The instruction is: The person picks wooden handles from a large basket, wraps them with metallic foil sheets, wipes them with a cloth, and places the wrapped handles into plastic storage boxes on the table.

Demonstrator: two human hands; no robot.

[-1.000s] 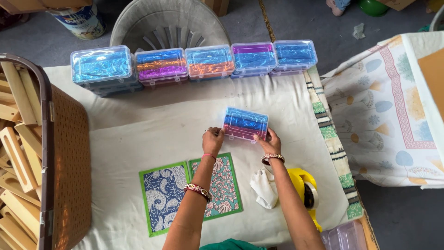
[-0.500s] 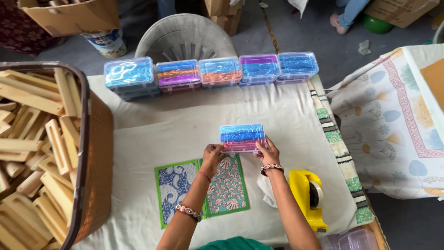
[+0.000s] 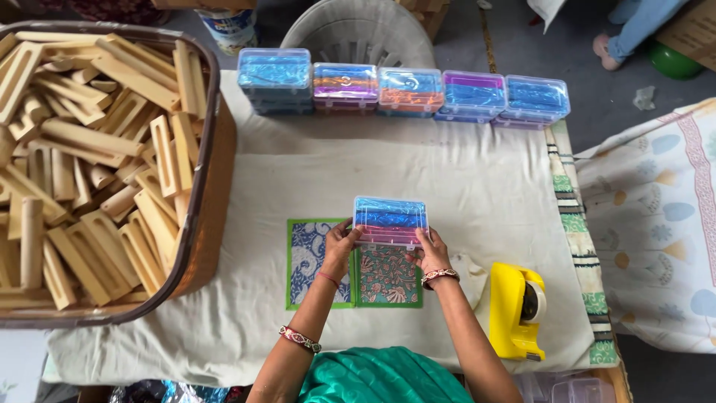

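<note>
Cream cloth (image 3: 447, 172) covered the worktable, with grey floor showing beyond its far edge and a patterned sheet (image 3: 656, 231) spread to the right. Both hands gripped one clear plastic box (image 3: 391, 222) filled with blue and pink shiny sheets, held just over the cloth at the far edge of two green-bordered printed cards (image 3: 350, 265). The left hand (image 3: 341, 245) clasped the box's left end, fingers curled on its side; the right hand (image 3: 431, 250) pinched the near right corner, thumb on the lid edge. Gripping opposite ends seemed to keep the lid level and shut.

Five similar boxes (image 3: 403, 89) stood in a neat row along the far edge, touching side by side, apparently lined up as finished pieces out of the working space. A yellow tape dispenser (image 3: 516, 310) sat just right of the right forearm, within easy reach, with a white cloth scrap (image 3: 470, 270) beside the wrist. A large brown tub (image 3: 201, 194) of pale wooden slotted pieces (image 3: 82, 149) rested on the table's left side.

Compared with a second ago, the box had come nearer to the body and lay flatter, now overlapping the cards' far edge, where earlier it was held tilted and well beyond them. The camera had also swung left, so far more of the tub showed.
</note>
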